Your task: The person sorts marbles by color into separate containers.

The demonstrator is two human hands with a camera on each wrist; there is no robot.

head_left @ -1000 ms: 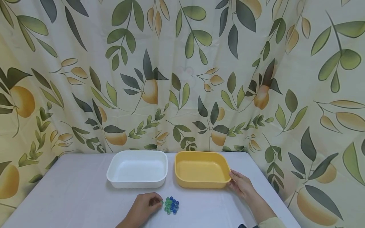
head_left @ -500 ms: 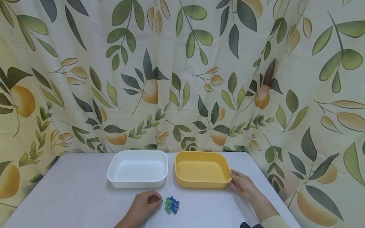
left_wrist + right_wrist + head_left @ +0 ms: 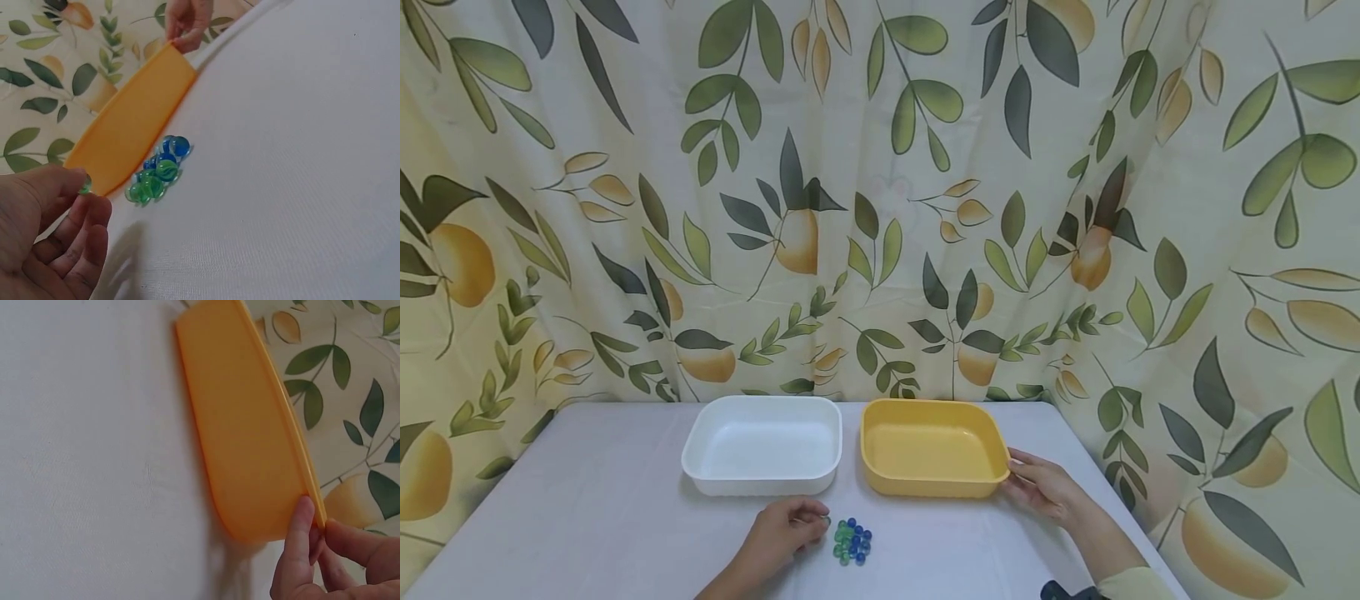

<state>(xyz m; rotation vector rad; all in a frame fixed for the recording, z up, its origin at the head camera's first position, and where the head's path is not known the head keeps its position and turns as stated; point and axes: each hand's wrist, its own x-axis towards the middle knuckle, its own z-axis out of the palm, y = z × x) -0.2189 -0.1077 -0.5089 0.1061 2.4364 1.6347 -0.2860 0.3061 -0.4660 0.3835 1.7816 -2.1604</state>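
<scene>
Between thumb and fingertip, my left hand (image 3: 778, 533) pinches a green glass marble (image 3: 86, 184), mostly covered by the fingers in the head view. Just right of that hand, a cluster of green and blue marbles (image 3: 853, 542) lies on the white cloth. My right hand (image 3: 1047, 490) grips the right end of a yellow plastic tray (image 3: 932, 487). In the right wrist view, its thumb and fingers (image 3: 300, 519) pinch the tray's rim at a corner. Only bare yellow floor shows inside the tray in the head view.
A white tray (image 3: 760, 486) stands left of the yellow one, with a narrow gap between them. Both sit near the far edge of the white-covered table (image 3: 602, 500). A leaf-patterned curtain (image 3: 880, 208) hangs behind. A dark object (image 3: 1063, 591) shows by the right sleeve.
My left hand has risen slightly away from the near edge, beside the marble cluster, still pinching the marble. My right hand keeps its grip on the yellow tray, its forearm shifted slightly right.
</scene>
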